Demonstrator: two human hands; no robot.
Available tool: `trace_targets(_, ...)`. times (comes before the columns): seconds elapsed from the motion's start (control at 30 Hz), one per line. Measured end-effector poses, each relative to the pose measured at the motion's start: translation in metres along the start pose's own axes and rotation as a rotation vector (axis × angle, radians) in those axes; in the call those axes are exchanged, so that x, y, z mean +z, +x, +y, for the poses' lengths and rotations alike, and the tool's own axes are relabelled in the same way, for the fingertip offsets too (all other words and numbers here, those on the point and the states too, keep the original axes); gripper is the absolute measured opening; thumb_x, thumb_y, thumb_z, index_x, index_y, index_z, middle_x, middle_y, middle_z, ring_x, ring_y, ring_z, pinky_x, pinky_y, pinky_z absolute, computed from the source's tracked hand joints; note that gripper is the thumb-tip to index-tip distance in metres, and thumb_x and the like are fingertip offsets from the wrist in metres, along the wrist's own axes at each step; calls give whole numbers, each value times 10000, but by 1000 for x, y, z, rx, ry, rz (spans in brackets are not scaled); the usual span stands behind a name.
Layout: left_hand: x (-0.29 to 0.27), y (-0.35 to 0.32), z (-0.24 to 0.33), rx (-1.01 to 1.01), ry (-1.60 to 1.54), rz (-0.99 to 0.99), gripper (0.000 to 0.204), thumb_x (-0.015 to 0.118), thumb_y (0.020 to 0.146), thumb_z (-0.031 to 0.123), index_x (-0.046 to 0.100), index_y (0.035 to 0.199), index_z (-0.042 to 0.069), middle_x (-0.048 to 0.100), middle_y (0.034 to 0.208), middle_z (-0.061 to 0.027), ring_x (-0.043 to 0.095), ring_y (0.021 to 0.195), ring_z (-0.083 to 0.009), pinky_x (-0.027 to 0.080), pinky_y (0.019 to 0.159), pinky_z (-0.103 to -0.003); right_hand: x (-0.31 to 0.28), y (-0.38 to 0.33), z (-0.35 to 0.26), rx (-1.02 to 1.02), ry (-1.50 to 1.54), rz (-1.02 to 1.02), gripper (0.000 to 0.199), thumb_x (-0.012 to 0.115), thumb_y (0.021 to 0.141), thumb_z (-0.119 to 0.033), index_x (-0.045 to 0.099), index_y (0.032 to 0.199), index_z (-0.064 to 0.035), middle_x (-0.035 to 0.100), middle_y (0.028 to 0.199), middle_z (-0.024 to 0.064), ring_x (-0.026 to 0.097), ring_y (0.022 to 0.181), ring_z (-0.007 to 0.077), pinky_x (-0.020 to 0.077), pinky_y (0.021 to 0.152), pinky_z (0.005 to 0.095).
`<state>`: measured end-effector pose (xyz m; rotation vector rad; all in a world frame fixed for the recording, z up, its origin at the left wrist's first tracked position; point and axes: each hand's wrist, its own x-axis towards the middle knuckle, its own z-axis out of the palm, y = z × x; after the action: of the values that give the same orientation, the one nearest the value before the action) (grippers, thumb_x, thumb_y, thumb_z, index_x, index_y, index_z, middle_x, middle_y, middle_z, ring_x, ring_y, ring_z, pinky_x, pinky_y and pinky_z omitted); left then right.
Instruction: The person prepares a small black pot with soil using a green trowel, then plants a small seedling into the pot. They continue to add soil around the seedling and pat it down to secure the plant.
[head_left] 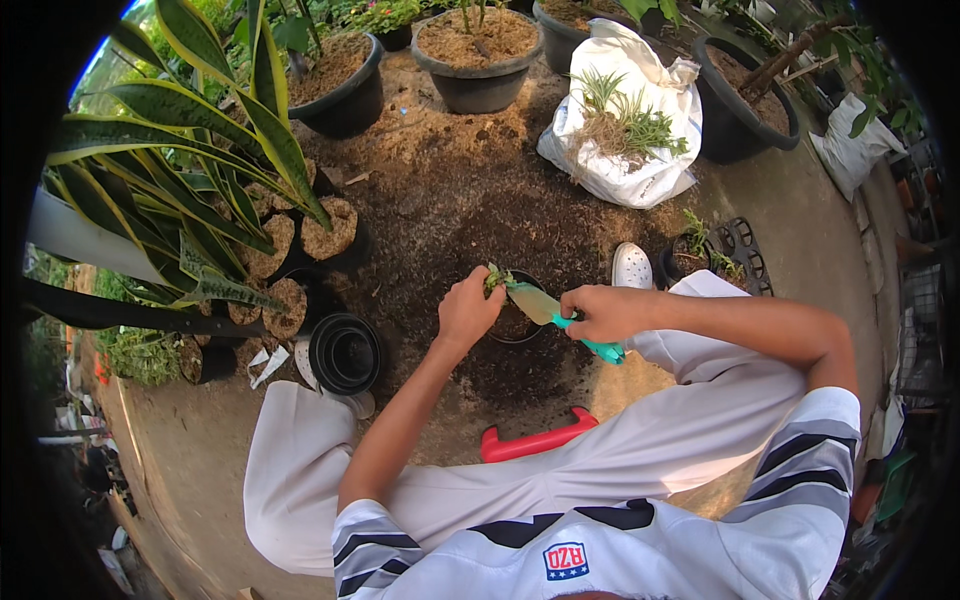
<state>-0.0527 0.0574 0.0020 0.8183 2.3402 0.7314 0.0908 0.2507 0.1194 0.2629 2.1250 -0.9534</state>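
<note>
At frame centre, head view: one left hand point(468, 312), fingers pinched closed on a small green plant point(496, 277) over a round black pot point(514, 341), contents dark; one right hand point(603, 313), closed round the teal handle point(606, 352) of a trowel point(535, 301), blade beside the plant. Lower centre: white shirt point(680, 560), bearing a red, white and blue lettered badge point(566, 561). Upper right: white sack point(622, 188), topped with loose grassy plants point(632, 125). Top centre: black tub point(480, 93), brown mulch inside. Left of centre: nested black pots point(373, 360).
</note>
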Motion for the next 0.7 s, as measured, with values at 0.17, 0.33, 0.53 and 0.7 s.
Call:
trace_targets(0.17, -3, 0, -1, 6, -29, -49, 298, 650, 976, 332, 612, 1107, 67, 714, 857, -162, 706, 833, -391, 526, 712, -522, -12, -8, -10, -15, -77, 23, 462, 638, 917, -248, 622, 1263, 58, 734, 955, 227, 729, 953, 352, 554, 820, 433)
trace_targets(0.33, 4, 10, -11, 48, -81, -136, 322, 654, 985, 347, 598, 1146, 74, 712, 840, -154, 708, 810, -371, 522, 710, -497, -23, -22, -16, -15, -255, -37, 428, 641, 897, -244, 657, 1221, 37, 736, 930, 229, 723, 943, 377, 550, 825, 468)
trace_targets(0.53, 0, 8, -5, -5, -146, -228, 359, 676, 976, 362, 640, 1160, 56, 707, 771, -102, 683, 708, -251, 499, 663, -408, -22, -26, -20, -71, -357, -37, 393, 650, 881, -235, 672, 1183, 17, 733, 922, 233, 714, 922, 405, 548, 831, 498)
trace_targets(0.7, -7, 6, -2, 136, 46, -212, 293, 670, 968, 332, 651, 1047, 50, 683, 715, -104, 671, 668, -286, 490, 642, -420, -29, -29, -13, -166, -464, -32, 350, 678, 887, -262, 684, 1152, -33, 718, 838, 202, 704, 827, 404, 540, 762, 502)
